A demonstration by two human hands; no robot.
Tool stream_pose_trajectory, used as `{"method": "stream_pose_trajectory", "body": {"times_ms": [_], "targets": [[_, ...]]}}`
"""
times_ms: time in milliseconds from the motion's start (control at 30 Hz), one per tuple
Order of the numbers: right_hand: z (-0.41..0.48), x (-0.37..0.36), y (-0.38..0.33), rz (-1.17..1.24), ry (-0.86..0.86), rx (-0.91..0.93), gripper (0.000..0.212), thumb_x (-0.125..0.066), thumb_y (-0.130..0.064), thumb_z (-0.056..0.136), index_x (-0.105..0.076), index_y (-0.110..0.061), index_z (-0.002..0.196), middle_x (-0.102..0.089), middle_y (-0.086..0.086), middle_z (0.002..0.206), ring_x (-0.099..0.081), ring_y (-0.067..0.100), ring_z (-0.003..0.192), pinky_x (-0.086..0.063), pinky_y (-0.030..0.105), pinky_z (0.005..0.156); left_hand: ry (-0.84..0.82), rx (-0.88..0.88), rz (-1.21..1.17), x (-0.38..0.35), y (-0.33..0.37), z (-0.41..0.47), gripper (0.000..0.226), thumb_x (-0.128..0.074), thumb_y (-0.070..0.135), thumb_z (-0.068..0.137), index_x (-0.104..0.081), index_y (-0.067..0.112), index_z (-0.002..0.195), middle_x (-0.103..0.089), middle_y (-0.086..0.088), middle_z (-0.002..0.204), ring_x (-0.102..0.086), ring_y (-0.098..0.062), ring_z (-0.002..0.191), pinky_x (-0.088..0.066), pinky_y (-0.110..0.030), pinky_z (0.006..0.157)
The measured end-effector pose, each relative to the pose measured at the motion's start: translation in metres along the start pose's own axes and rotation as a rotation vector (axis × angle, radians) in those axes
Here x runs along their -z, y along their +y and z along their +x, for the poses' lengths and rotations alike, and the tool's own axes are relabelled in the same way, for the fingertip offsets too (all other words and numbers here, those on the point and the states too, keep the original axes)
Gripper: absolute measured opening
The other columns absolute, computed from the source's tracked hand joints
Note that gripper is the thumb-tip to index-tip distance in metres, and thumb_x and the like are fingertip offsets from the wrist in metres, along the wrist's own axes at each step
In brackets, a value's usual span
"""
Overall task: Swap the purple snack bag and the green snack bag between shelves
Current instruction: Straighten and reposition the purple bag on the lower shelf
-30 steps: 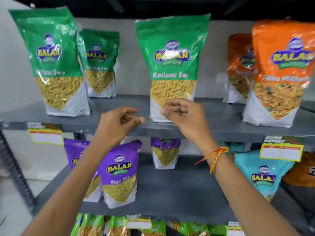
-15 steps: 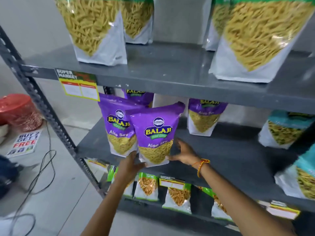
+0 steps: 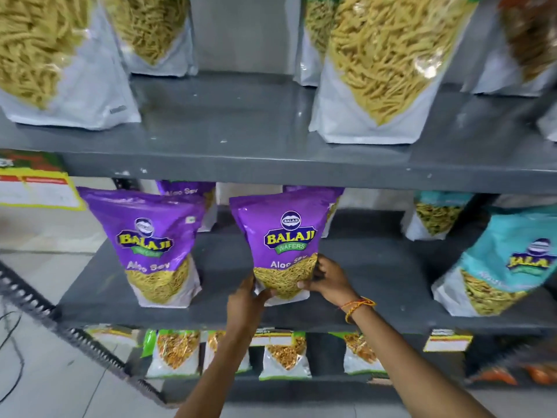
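A purple Balaji snack bag (image 3: 283, 236) stands upright at the middle of the second shelf (image 3: 376, 285). My left hand (image 3: 247, 300) grips its lower left corner and my right hand (image 3: 327, 277) grips its lower right side. On the upper shelf (image 3: 241, 146) the green snack bags show only their clear lower halves: one at the left (image 3: 60, 70) and one at the right (image 3: 382, 86). Their green tops are cut off by the frame.
A second purple bag (image 3: 153, 245) stands to the left of the held one, more purple bags behind. Teal bags (image 3: 509, 267) fill the right of the second shelf. Small green-edged packs (image 3: 171, 351) line the shelf below. A slotted upright (image 3: 75, 336) runs at the left.
My view dropped from the green bags' shelf to the purple bags' shelf. Both hands came down and took hold of the front purple bag, which has shifted right, away from its neighbour.
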State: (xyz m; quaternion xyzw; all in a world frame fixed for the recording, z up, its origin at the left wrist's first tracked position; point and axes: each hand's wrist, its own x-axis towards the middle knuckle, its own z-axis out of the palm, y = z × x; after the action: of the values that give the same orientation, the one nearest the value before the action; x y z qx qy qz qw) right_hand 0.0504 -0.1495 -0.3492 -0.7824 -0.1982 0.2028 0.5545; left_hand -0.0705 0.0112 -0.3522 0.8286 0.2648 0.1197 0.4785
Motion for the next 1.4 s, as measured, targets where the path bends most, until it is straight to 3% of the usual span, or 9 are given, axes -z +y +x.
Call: {"method": "stream_pose_trajectory", "body": {"times_ms": [133,233,367,467,567,733,933,1233,1400], "targets": [[-0.013,0.039,0.016,0.075,0.101,-0.038,0.051,-0.084,-0.013,0.047,-0.062,-0.023,0.093,-0.074,-0.009,0.089,-0.068,0.004,0.086,-0.057,0.025,0.077,-0.103,-0.053,-0.02,-0.037,0.018,0.011,0.043,-0.071,0.017,0.072,-0.059,0.015,0.113,-0.071,-0.014,0.107,-0.065,-0.03,0.102,-0.047,-0.033,0.075],[-0.016,0.048,0.023,0.067,0.132,-0.038,0.062,-0.085,-0.026,0.046,-0.061,-0.016,0.102,-0.071,0.008,0.105,-0.066,0.02,0.099,-0.056,0.036,0.086,-0.119,-0.092,0.013,-0.048,0.023,0.014,0.045,-0.067,0.02,0.076,-0.053,0.018,0.12,-0.07,-0.013,0.11,-0.066,-0.03,0.1,-0.05,-0.032,0.074],[-0.016,0.054,0.02,0.016,0.101,-0.052,0.071,-0.085,-0.021,0.057,-0.051,-0.014,0.118,-0.065,0.008,0.121,-0.061,0.021,0.109,-0.055,0.023,0.084,-0.194,-0.111,0.076,-0.041,0.026,0.02,0.054,-0.072,0.026,0.072,-0.05,0.018,0.122,-0.067,-0.011,0.118,-0.062,-0.031,0.107,-0.051,-0.039,0.087],[-0.017,0.054,0.019,0.0,0.078,-0.072,0.075,-0.086,-0.031,0.053,-0.052,-0.016,0.118,-0.065,0.008,0.122,-0.061,0.022,0.111,-0.053,0.037,0.092,-0.224,-0.086,0.054,-0.035,0.035,0.024,0.074,-0.077,0.029,0.066,-0.041,0.015,0.129,-0.061,-0.008,0.125,-0.056,-0.029,0.115,-0.045,-0.032,0.087],[-0.018,0.052,0.024,-0.022,0.096,-0.081,0.073,-0.084,-0.043,0.047,-0.058,-0.016,0.11,-0.068,0.01,0.117,-0.064,0.023,0.106,-0.052,0.049,0.095,-0.251,-0.09,-0.021,-0.038,0.046,0.019,0.072,-0.079,0.029,0.064,-0.044,0.014,0.126,-0.061,-0.003,0.119,-0.057,-0.022,0.111,-0.042,-0.014,0.073],[-0.026,0.049,0.023,-0.063,0.122,-0.074,0.07,-0.082,-0.047,0.044,-0.061,-0.019,0.105,-0.07,0.01,0.113,-0.066,0.023,0.101,-0.054,0.049,0.091,-0.198,-0.058,-0.022,-0.041,0.047,0.006,0.062,-0.074,0.024,0.07,-0.046,0.012,0.124,-0.061,-0.012,0.125,-0.057,-0.031,0.113,-0.044,-0.03,0.082],[-0.039,0.039,0.026,-0.093,0.137,-0.062,0.072,-0.078,-0.055,0.043,-0.061,-0.02,0.104,-0.071,0.01,0.112,-0.066,0.026,0.102,-0.055,0.051,0.088,-0.201,-0.041,-0.052,-0.037,0.04,-0.005,0.061,-0.074,0.025,0.071,-0.046,0.015,0.123,-0.06,-0.009,0.128,-0.056,-0.03,0.115,-0.044,-0.033,0.088],[-0.048,0.031,0.025,-0.136,0.222,-0.096,0.058,-0.083,-0.039,0.05,-0.063,-0.016,0.1,-0.073,0.01,0.107,-0.068,0.024,0.094,-0.057,0.047,0.084,-0.262,-0.023,-0.07,-0.033,0.041,-0.008,0.059,-0.072,0.022,0.073,-0.044,0.013,0.124,-0.058,-0.009,0.128,-0.055,-0.03,0.116,-0.047,-0.041,0.094],[-0.047,0.032,0.02,-0.15,0.21,-0.11,0.053,-0.083,-0.03,0.057,-0.063,-0.014,0.103,-0.071,0.011,0.111,-0.067,0.026,0.1,-0.056,0.046,0.087,-0.245,-0.028,-0.069,-0.036,0.041,-0.009,0.059,-0.072,0.024,0.072,-0.045,0.012,0.123,-0.059,-0.009,0.128,-0.056,-0.03,0.114,-0.047,-0.041,0.093]]}}
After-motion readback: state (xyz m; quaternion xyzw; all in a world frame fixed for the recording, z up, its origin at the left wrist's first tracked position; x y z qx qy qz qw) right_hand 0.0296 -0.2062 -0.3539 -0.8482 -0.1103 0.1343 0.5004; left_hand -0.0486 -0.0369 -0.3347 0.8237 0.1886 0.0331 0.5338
